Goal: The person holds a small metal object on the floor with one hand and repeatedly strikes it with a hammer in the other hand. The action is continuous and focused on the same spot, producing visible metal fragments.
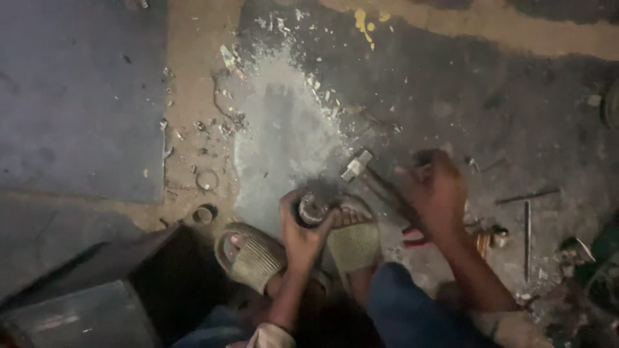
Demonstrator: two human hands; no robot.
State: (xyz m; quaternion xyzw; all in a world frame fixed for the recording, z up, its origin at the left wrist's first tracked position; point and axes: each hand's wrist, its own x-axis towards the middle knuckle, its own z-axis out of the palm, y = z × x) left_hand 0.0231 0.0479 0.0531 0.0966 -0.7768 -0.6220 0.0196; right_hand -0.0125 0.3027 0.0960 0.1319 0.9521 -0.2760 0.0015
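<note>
Part: round, dark, greasy metal bearing piece (312, 210) (upright on the floor)
My left hand (303, 233): fingers wrapped around it
My right hand (435, 190): fisted on the grey-headed steel hammer (358, 165)

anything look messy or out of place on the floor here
Yes. Pale powder and chips are spread over the dark floor just beyond the left hand, which grips a round metal part. Loose rings and thin rods lie scattered around. The right hand holds a hammer.
</note>
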